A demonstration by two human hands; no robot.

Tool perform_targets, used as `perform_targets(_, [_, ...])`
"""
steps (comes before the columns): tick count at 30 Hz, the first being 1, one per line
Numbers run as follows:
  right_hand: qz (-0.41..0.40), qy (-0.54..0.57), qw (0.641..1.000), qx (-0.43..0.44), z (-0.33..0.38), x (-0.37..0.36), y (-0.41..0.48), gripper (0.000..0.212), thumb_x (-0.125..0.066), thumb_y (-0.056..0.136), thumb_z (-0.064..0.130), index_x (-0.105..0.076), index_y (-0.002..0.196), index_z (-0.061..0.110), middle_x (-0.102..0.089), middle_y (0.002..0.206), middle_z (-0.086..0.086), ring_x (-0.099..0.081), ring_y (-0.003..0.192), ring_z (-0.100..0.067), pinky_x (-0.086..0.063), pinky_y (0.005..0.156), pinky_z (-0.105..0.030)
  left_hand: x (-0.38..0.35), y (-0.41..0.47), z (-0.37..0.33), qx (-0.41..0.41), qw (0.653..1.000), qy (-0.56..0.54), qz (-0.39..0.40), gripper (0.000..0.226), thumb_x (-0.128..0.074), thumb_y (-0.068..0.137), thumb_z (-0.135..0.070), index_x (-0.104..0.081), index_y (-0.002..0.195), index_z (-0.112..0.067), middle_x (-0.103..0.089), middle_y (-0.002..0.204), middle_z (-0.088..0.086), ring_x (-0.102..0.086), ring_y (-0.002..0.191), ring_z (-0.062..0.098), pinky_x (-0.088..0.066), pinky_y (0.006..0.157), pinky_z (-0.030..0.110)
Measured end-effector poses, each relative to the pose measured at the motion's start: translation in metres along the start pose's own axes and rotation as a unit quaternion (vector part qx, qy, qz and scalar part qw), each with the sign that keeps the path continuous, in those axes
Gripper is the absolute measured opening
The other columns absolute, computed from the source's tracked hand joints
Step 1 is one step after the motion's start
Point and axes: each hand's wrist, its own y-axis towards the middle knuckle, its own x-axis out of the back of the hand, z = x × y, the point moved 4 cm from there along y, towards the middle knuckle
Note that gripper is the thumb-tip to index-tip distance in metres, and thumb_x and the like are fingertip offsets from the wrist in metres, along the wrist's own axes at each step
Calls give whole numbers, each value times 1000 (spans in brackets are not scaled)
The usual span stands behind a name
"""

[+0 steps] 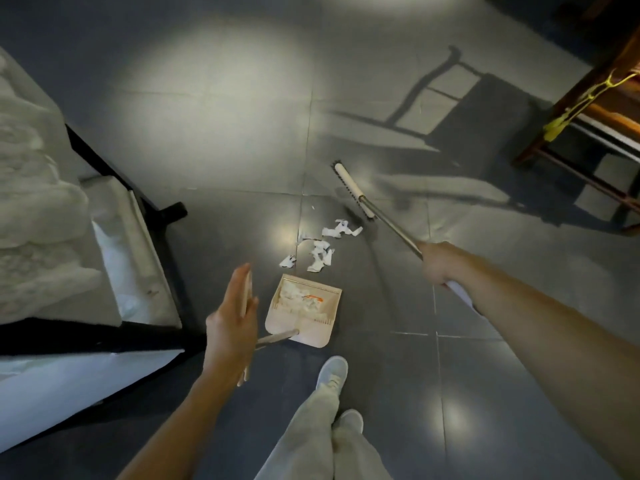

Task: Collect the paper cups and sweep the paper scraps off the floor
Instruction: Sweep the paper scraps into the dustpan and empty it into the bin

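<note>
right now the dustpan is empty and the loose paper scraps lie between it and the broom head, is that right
Not quite: the dustpan is not empty, it already holds swept-up scraps. The rest stands: the loose paper scraps lie between it and the broom head. The head view shows this.

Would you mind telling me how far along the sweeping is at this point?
Done: some scraps already lie in the dustpan. In hand: the left hand holds its handle, and the right hand grips the broom beyond the loose pile. Left: those paper scraps on the floor; no paper cups are in view.
</note>
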Motion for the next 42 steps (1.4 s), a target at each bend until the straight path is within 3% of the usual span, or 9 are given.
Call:
perform_targets(4, [22,-50,998,5,19,14,39,54,-62,81,1,-52,133,6,-64,119,-17,-64,103,-29,-47,71,-25,5,17,6,17,1000,-5,-25,54,-51,97,-14,-33,136,-47,-41,81,-33,-49,74,-27,-37,57,8])
perform_targets(8, [47,-92,993,59,43,13,59,50,-58,85,9,-48,134,6,-60,123,-15,-62,102,-27,-52,85,-29,-3,36,-7,37,999,-6,-38,54,-50,98,-19,-31,134,-53,-46,80,-29,-57,72,-13,-43,57,14])
perform_targets(19, [193,-144,954,177,24,-26,-13,79,-53,88,3,-14,153,25,-54,133,-8,-54,115,-25,-43,77,-24,-16,46,-29,61,997,-11,-50,60,-51,98,-20,-26,127,-67,-43,77,-35,-52,76,-24,-37,41,3])
perform_targets(23, [174,-167,953,184,0,-18,-35,89,-56,85,0,-8,154,29,-57,131,-10,-59,110,-27,-53,82,-28,-12,36,-26,77,996,-3,-51,56,-50,98,-21,-28,131,-61,-47,76,-24,-62,60,5,-44,48,11])
perform_targets(26, [156,-159,956,189,-14,0,-46,79,-46,87,5,-11,153,34,-61,119,-10,-60,90,-24,-47,56,-18,-11,22,-23,87,995,-14,-56,55,-51,98,-21,-31,131,-59,-46,80,-28,-58,66,0,-47,62,21])
perform_targets(29, [122,-159,961,189,-31,21,-48,79,-42,87,7,-10,153,34,-58,102,-4,-56,80,-19,-44,60,-23,-14,8,-21,101,991,-39,-77,53,-51,98,-23,-33,127,-63,-51,99,-17,-53,76,-5,-46,73,29])
perform_targets(34, [108,-54,980,159,-43,56,-24,78,-38,84,6,-13,152,36,-55,91,-4,-55,36,-8,-42,39,-19,-20,6,-26,113,986,-61,-103,52,-50,98,-24,-33,124,-66,-49,114,-12,-51,92,5,-41,82,28])
perform_targets(38, [95,-39,985,141,-34,83,2,81,-40,82,1,-16,152,32,-64,77,-6,-59,48,-19,-46,46,-25,-21,27,-37,127,984,-62,-110,50,-48,98,-25,-33,124,-66,-49,109,-10,-48,77,-7,-42,77,26])
perform_targets(42, [71,-51,988,128,-10,116,35,70,-41,82,-2,-31,147,22,-69,100,-16,-59,54,-22,-46,46,-24,-17,57,-43,133,981,-60,-125,49,-47,98,-24,-33,128,-60,-50,107,-10,-56,72,-2,-42,65,16])
